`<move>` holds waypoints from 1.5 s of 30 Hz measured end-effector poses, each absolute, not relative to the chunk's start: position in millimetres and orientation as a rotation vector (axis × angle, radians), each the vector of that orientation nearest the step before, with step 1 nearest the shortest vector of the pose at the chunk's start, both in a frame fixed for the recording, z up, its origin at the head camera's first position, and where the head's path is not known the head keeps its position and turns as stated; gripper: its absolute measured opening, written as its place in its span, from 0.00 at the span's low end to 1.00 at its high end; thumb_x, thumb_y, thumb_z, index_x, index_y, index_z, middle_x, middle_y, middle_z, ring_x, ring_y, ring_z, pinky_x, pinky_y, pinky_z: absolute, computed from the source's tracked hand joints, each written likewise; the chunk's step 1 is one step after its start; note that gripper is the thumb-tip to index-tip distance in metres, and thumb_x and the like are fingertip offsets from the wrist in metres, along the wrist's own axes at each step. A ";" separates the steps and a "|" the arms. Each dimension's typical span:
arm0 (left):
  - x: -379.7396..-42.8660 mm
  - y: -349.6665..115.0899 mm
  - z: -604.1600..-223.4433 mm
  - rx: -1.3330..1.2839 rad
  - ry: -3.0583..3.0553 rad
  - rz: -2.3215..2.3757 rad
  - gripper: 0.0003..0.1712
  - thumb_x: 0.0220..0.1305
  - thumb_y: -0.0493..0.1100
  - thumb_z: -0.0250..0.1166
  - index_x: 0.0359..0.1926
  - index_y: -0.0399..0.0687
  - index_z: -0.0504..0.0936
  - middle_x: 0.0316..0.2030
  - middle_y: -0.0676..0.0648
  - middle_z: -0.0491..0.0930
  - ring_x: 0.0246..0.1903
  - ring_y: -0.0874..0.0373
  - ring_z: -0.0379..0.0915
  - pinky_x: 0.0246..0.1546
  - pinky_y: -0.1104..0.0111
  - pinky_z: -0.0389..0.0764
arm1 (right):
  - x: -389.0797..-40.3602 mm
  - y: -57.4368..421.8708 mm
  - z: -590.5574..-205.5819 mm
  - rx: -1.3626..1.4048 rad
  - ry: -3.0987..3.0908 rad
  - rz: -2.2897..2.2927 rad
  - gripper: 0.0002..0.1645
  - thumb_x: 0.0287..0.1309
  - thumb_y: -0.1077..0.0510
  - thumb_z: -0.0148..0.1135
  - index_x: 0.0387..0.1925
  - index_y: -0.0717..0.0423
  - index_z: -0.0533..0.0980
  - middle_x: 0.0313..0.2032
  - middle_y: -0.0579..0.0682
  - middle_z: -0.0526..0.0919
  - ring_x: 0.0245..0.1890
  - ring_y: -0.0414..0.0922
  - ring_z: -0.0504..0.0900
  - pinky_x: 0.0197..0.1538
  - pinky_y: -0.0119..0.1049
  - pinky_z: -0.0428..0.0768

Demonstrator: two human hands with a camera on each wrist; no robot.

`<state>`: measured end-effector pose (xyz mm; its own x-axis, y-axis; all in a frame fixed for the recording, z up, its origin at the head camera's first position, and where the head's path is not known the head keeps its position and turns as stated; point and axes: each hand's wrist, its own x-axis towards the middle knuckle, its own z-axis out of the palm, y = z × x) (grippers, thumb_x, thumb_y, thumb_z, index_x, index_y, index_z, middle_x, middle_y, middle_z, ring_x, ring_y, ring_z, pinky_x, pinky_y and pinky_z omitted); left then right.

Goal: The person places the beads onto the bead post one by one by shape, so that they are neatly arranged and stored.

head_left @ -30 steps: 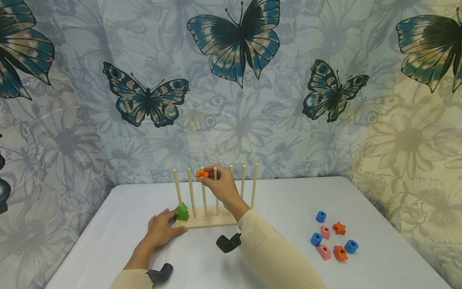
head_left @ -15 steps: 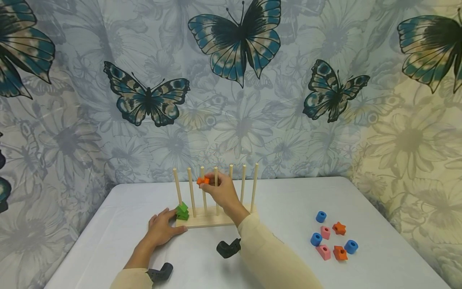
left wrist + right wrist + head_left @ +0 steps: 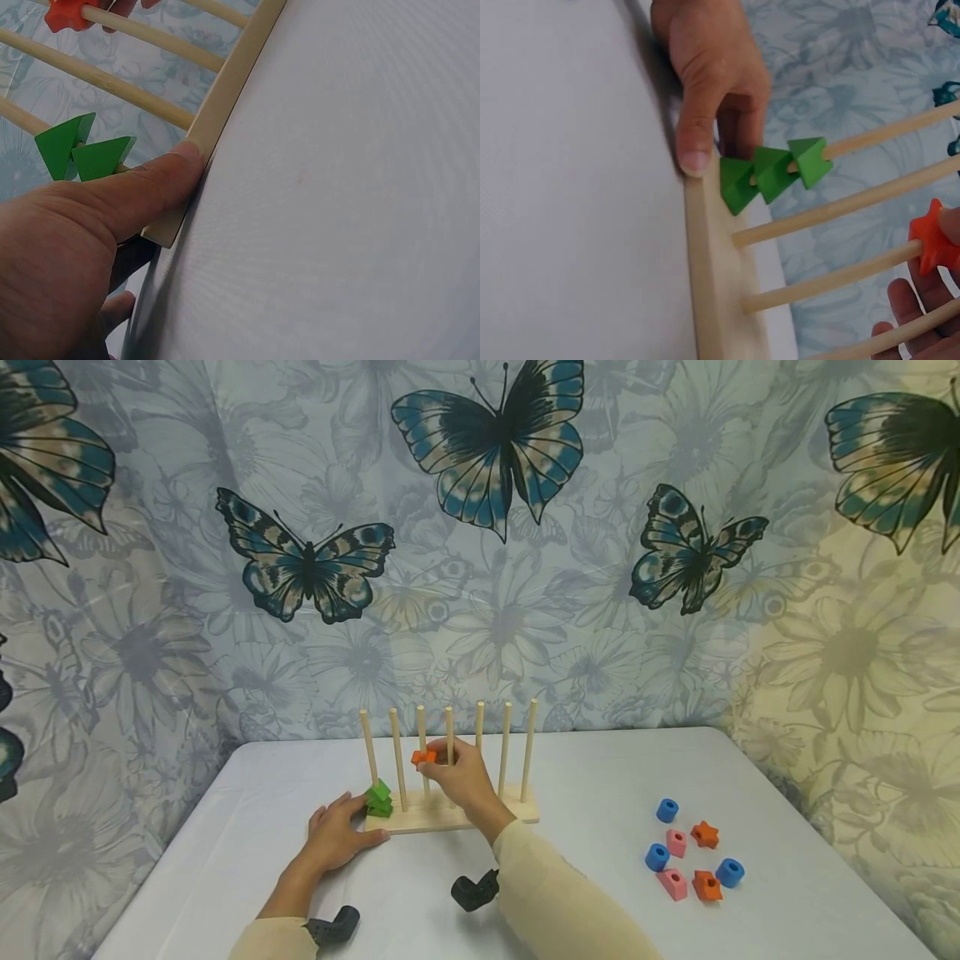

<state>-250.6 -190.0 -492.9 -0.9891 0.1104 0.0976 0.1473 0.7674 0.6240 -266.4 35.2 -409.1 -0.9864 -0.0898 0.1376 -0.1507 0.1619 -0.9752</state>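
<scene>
A wooden peg stand with a row of upright pegs stands on the table. My left hand grips its left end, the thumb on the front edge and the fingers reaching behind. Three green triangular beads are stacked at the foot of the leftmost peg, beside that hand. My right hand pinches an orange star bead between thumb and fingers. In the right wrist view the star bead is threaded on the third peg from the left, partway down, above the base.
At the table's right lie loose beads: blue cylinders, pink blocks and orange stars. The other pegs rise close around the right hand. A butterfly-printed cloth hangs behind the table.
My right hand has moved down with the orange star bead, sliding it from near the peg's top to about the middle. The left hand has stayed put on the stand.
</scene>
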 end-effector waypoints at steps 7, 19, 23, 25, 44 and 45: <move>-250.8 -190.0 -493.1 -0.209 -2.908 -1.025 0.46 0.48 0.55 0.76 0.63 0.34 0.71 0.62 0.33 0.69 0.67 0.37 0.52 0.65 0.42 0.37 | -264.8 36.1 -420.5 0.251 -2.411 1.916 0.14 0.51 0.61 0.72 0.42 0.56 0.80 0.37 0.47 0.82 0.46 0.48 0.78 0.47 0.44 0.77; -249.7 -190.0 -491.0 -0.220 -2.903 -1.030 0.45 0.49 0.53 0.76 0.63 0.33 0.71 0.62 0.33 0.69 0.67 0.36 0.52 0.65 0.43 0.37 | -263.1 37.3 -445.7 0.252 -2.482 1.786 0.14 0.50 0.62 0.72 0.40 0.57 0.79 0.35 0.46 0.83 0.43 0.48 0.80 0.47 0.44 0.77; -250.0 -189.7 -491.5 -0.214 -2.903 -1.024 0.45 0.48 0.53 0.76 0.63 0.34 0.72 0.62 0.33 0.69 0.67 0.36 0.52 0.65 0.43 0.37 | -261.3 37.9 -451.2 0.235 -2.531 1.715 0.13 0.53 0.62 0.70 0.41 0.60 0.79 0.36 0.46 0.83 0.42 0.48 0.80 0.46 0.45 0.78; -250.2 -189.5 -492.0 -0.212 -2.902 -1.021 0.45 0.48 0.53 0.76 0.63 0.34 0.71 0.62 0.33 0.69 0.67 0.36 0.52 0.65 0.42 0.37 | -260.1 38.1 -453.6 0.220 -2.556 1.684 0.14 0.54 0.62 0.70 0.42 0.61 0.78 0.36 0.46 0.82 0.42 0.47 0.80 0.46 0.44 0.78; -249.8 -189.2 -491.5 -0.211 -2.895 -1.034 0.45 0.48 0.54 0.77 0.63 0.35 0.72 0.62 0.34 0.70 0.67 0.37 0.52 0.65 0.43 0.38 | -217.1 90.9 -415.9 0.486 -2.401 1.505 0.23 0.56 0.64 0.65 0.55 0.62 0.75 0.47 0.56 0.82 0.48 0.53 0.81 0.50 0.49 0.79; -249.8 -189.5 -491.7 -0.212 -2.894 -1.038 0.45 0.48 0.54 0.77 0.63 0.35 0.72 0.62 0.34 0.70 0.67 0.37 0.52 0.65 0.43 0.38 | -214.2 95.3 -412.8 0.490 -2.386 1.490 0.23 0.56 0.64 0.65 0.54 0.61 0.76 0.47 0.54 0.82 0.47 0.52 0.81 0.49 0.49 0.79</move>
